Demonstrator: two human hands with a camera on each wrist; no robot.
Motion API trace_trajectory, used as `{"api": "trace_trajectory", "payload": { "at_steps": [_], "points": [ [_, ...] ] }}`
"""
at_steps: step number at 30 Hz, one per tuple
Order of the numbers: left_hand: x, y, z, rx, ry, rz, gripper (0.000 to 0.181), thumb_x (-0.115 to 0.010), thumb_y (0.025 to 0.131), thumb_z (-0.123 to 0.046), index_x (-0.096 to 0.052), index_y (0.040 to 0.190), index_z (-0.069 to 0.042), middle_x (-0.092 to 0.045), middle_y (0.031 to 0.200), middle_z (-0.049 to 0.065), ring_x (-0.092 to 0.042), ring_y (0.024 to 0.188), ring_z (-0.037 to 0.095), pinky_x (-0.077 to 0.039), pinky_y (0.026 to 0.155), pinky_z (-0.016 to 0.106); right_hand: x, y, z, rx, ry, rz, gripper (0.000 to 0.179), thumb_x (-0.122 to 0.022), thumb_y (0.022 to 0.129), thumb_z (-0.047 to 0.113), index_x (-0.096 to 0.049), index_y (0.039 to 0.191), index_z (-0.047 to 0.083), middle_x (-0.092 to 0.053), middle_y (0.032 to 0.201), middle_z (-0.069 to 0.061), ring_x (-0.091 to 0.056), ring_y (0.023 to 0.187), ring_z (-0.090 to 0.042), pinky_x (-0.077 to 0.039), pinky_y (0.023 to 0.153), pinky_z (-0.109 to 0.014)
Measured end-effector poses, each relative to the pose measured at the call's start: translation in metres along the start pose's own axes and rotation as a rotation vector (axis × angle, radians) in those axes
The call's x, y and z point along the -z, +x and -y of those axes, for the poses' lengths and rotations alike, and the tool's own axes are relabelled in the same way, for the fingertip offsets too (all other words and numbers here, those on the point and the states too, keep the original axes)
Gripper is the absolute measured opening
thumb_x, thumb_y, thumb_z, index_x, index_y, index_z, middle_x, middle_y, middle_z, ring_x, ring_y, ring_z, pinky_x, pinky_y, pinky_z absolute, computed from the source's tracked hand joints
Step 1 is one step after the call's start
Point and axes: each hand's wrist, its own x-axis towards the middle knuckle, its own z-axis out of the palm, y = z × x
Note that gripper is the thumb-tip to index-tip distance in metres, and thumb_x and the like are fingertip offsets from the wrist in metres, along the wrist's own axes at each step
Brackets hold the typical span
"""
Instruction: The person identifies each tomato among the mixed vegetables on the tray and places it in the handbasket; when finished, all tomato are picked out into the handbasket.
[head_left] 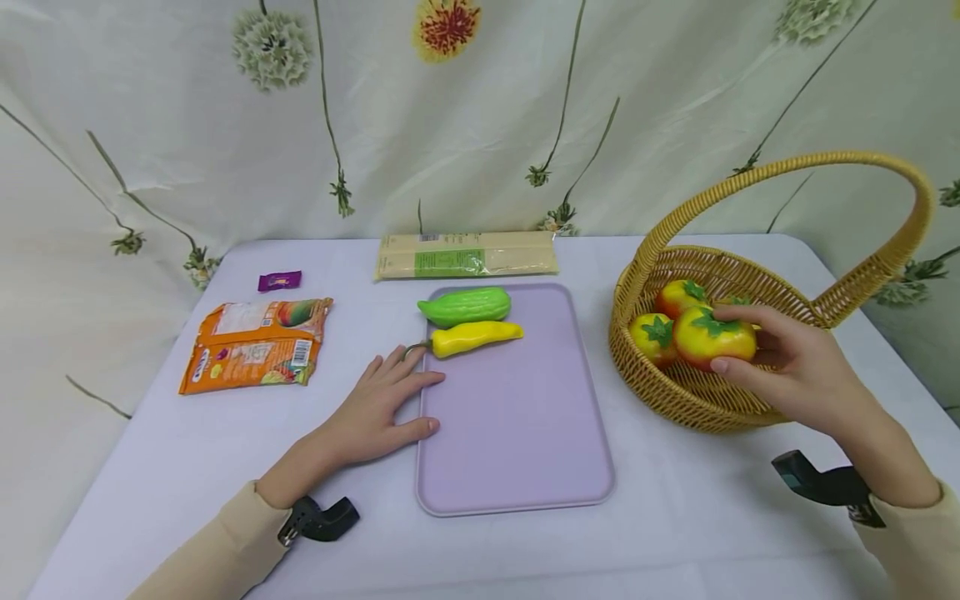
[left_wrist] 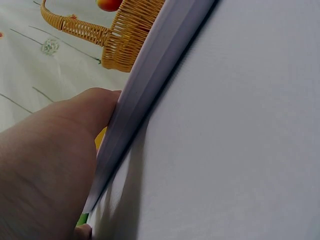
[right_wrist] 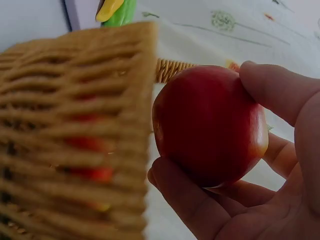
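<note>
My right hand (head_left: 802,367) holds a yellow-and-red tomato (head_left: 714,335) with a green leafy top, thumb on one side and fingers on the other. Its red underside shows in the right wrist view, beside the basket rim. More tomatoes (head_left: 654,337) lie in the wicker basket (head_left: 697,408) beneath and behind it. My left hand (head_left: 378,412) lies with fingers spread at the left edge of the lilac tray (head_left: 517,433), thumb and index finger over its rim. Near those fingertips, a yellow pepper (head_left: 476,337) and a green bitter melon (head_left: 468,307) lie across the tray's upper left.
The basket's tall handle (head_left: 787,162) arches over its right side. Behind the tray lies a long beige packet (head_left: 465,255) with a green label. An orange snack bag (head_left: 258,346) and a small purple wrapped sweet (head_left: 280,281) are at the left. A flowered cloth (head_left: 480,125) hangs behind the table.
</note>
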Motion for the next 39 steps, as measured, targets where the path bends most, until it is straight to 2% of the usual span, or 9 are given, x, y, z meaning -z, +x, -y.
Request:
{"api": "trace_trajectory", "payload": {
  "at_steps": [4, 9, 12, 16, 17, 24, 28, 32, 39],
  "points": [
    [0.001, 0.0, 0.0, -0.002, -0.001, -0.002, 0.058, -0.067, 0.093, -0.045, -0.058, 0.144, -0.02, -0.033, 0.165, 0.02, -0.02, 0.155, 0.051, -0.011, 0.121, 0.074, 0.001, 0.0, -0.011, -0.069, 0.016, 0.006, 0.049, -0.077, 0.087, 0.0, -0.059, 0.132, 0.002, -0.055, 0.124, 0.022, -0.058, 0.093, 0.015, -0.05, 0.076, -0.001],
    [0.002, 0.001, -0.002, 0.002, -0.004, 0.002, 0.058, -0.067, 0.093, -0.045, -0.058, 0.144, -0.02, -0.033, 0.166, 0.019, -0.02, 0.155, 0.05, -0.01, 0.122, 0.074, 0.002, 0.004, -0.018, -0.137, -0.011, 0.032, 0.046, -0.076, 0.088, 0.002, -0.059, 0.131, 0.001, -0.06, 0.126, -0.017, -0.054, 0.088, 0.018, -0.051, 0.07, -0.003],
    [0.002, 0.001, -0.002, 0.003, 0.001, 0.004, 0.058, -0.067, 0.092, -0.046, -0.058, 0.144, -0.02, -0.033, 0.165, 0.019, -0.02, 0.155, 0.05, -0.01, 0.122, 0.074, 0.002, 0.006, -0.021, -0.178, -0.037, 0.053, 0.047, -0.076, 0.087, 0.002, -0.058, 0.13, -0.001, -0.058, 0.126, -0.028, -0.068, 0.089, -0.005, -0.051, 0.067, -0.004],
    [0.002, 0.001, -0.001, -0.007, -0.001, -0.001, 0.058, -0.067, 0.093, -0.045, -0.058, 0.144, -0.02, -0.034, 0.165, 0.02, -0.02, 0.154, 0.051, -0.011, 0.121, 0.075, 0.003, 0.008, -0.024, -0.235, -0.072, 0.084, 0.047, -0.076, 0.088, 0.005, -0.056, 0.13, -0.001, -0.057, 0.126, -0.032, -0.067, 0.096, -0.051, -0.05, 0.063, -0.009],
    [0.002, 0.001, -0.001, -0.007, -0.002, -0.002, 0.058, -0.067, 0.092, -0.045, -0.058, 0.144, -0.02, -0.034, 0.165, 0.02, -0.02, 0.154, 0.051, -0.011, 0.121, 0.074, 0.003, 0.008, -0.025, -0.246, -0.077, 0.092, 0.047, -0.075, 0.088, 0.006, -0.055, 0.129, -0.002, -0.056, 0.126, -0.033, -0.065, 0.098, -0.056, -0.049, 0.063, -0.01],
    [0.001, -0.001, 0.0, -0.003, -0.004, -0.008, 0.057, -0.066, 0.093, -0.045, -0.058, 0.144, -0.02, -0.033, 0.165, 0.019, -0.02, 0.154, 0.051, -0.011, 0.121, 0.075, 0.003, 0.013, -0.027, -0.298, -0.139, 0.142, 0.047, -0.08, 0.086, 0.015, -0.053, 0.123, 0.001, -0.058, 0.123, -0.03, -0.067, 0.095, -0.051, -0.05, 0.063, -0.017],
    [0.0, -0.001, 0.001, 0.001, -0.011, -0.003, 0.057, -0.066, 0.093, -0.046, -0.058, 0.144, -0.021, -0.033, 0.166, 0.019, -0.019, 0.155, 0.051, -0.01, 0.121, 0.075, 0.003, 0.014, -0.029, -0.319, -0.165, 0.167, 0.048, -0.082, 0.086, 0.019, -0.053, 0.12, 0.002, -0.058, 0.124, -0.031, -0.064, 0.103, -0.057, -0.06, 0.07, -0.039],
    [0.0, -0.001, 0.001, -0.001, -0.018, -0.005, 0.057, -0.067, 0.093, -0.045, -0.058, 0.144, -0.021, -0.033, 0.166, 0.019, -0.019, 0.155, 0.051, -0.009, 0.121, 0.074, 0.003, 0.015, -0.031, -0.338, -0.188, 0.194, 0.05, -0.081, 0.087, 0.023, -0.053, 0.122, 0.002, -0.057, 0.127, -0.034, -0.061, 0.109, -0.061, -0.06, 0.078, -0.06],
    [-0.001, -0.002, 0.001, -0.009, -0.023, -0.013, 0.057, -0.067, 0.092, -0.045, -0.059, 0.143, -0.021, -0.034, 0.165, 0.02, -0.02, 0.154, 0.051, -0.01, 0.121, 0.075, 0.002, 0.015, -0.037, -0.345, -0.207, 0.231, 0.053, -0.081, 0.088, 0.024, -0.052, 0.124, -0.001, -0.054, 0.13, -0.037, -0.059, 0.112, -0.063, -0.059, 0.083, -0.062]
  ]
}}
